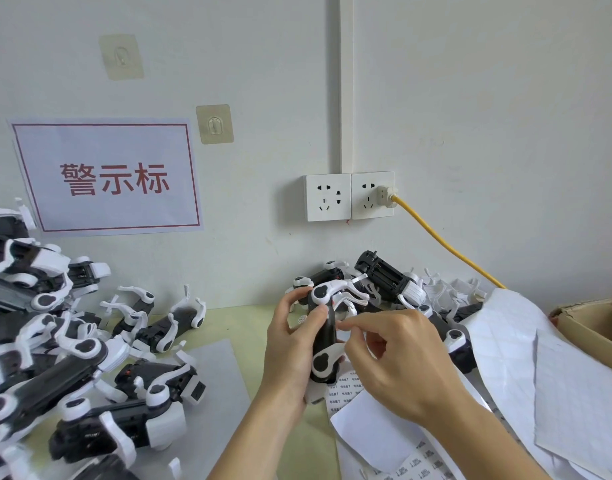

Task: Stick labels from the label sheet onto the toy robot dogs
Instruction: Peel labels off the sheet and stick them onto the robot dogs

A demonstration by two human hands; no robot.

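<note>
L hand [290, 344] gripped toy robot dog [323, 341] upright over label sheet [342, 393], R hand [401, 365] fingertips pinched at its body w/ label apparently mid-stick; next prob. press flat.

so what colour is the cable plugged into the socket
Yellow cable, clearest in the head view.

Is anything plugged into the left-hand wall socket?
No. The left socket has bare holes; only the right socket holds a plug, with a yellow cable running off it.
</note>
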